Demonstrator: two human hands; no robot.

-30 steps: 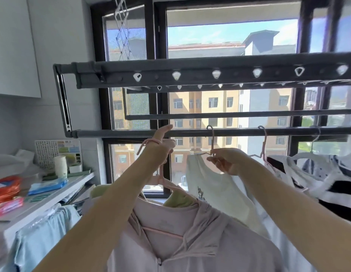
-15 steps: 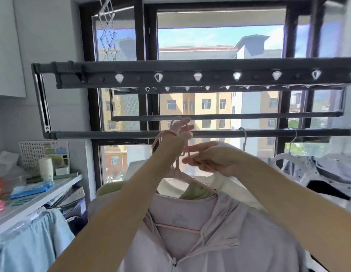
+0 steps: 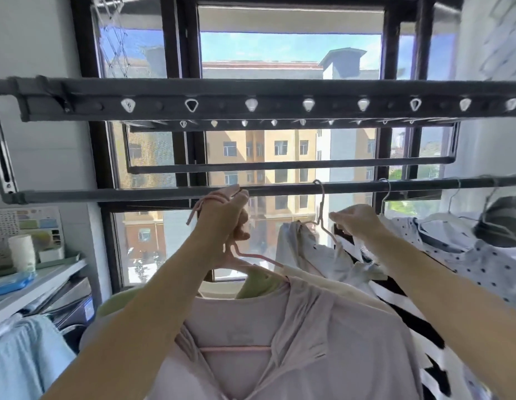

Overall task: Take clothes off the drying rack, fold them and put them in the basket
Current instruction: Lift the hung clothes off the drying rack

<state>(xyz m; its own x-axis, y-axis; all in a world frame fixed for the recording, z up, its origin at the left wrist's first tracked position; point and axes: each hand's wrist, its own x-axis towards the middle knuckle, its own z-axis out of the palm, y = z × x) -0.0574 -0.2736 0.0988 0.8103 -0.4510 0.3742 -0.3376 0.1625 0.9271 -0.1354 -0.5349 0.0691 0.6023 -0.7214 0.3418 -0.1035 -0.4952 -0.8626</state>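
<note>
left hand (image 3: pixel 225 216) curled round pink hanger (image 3: pixel 252 255) neck, just below rack rail (image 3: pixel 106 194) | pink hooded top (image 3: pixel 294 336) hangs from it | right hand (image 3: pixel 359 222) fingertips at next hanger (image 3: pixel 322 210), grip can't tell | top looks light, soft, slippy: best carried by hanger neck, not the cloth

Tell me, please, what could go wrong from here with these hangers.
The left hand grips several stacked hangers; the load may slip from its fingers. The right hand reaches for the pink hanger on the rod; its white garment could slide off.
</note>
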